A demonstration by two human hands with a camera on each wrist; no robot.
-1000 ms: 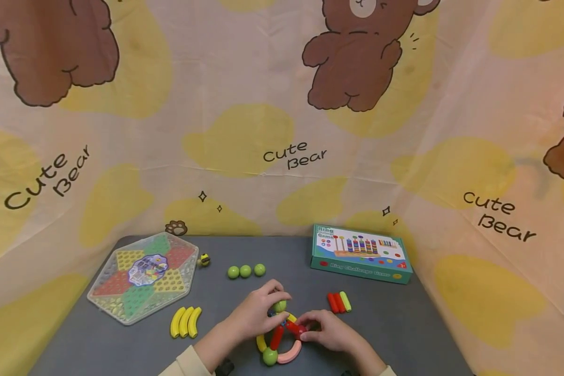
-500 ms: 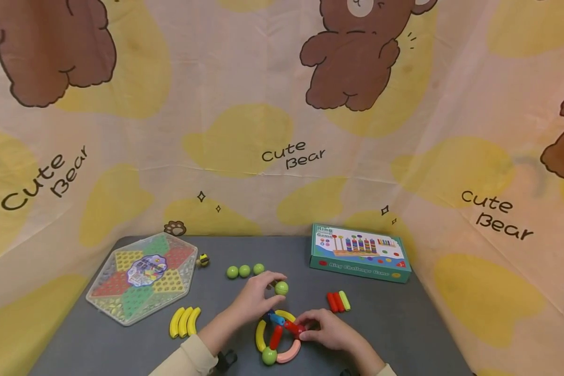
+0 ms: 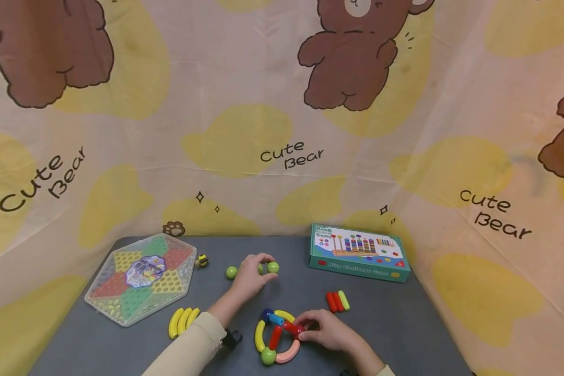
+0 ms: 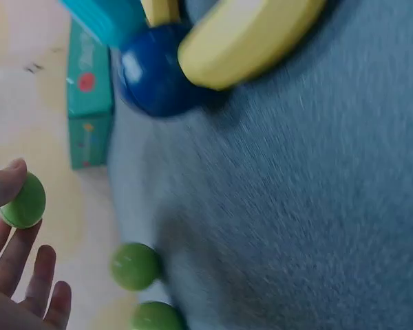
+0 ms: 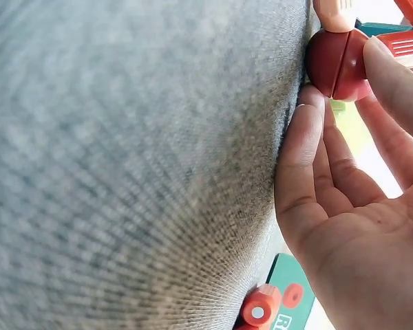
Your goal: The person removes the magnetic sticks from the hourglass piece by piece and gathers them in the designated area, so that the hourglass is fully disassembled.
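Note:
In the head view my left hand pinches a green ball between thumb and fingers, above the table beside a row of other green balls that it partly hides. My right hand holds the red ball at the right side of a ring of magnetic toy pieces, thumb on one side and fingertips under it. The ring joins yellow curved rods, a pink curved rod, a dark blue ball and a green ball. Red rods and a light blue rod meet inside it.
Several yellow curved rods lie left of the ring. Two red rods and a lime rod lie to the right. Farther back are a green game box, a hexagonal checkers board and a small yellow-black toy.
My left hand has lifted the green ball away from the ring's dark blue ball and carried it back to the row of green balls. My right hand stays on the red ball.

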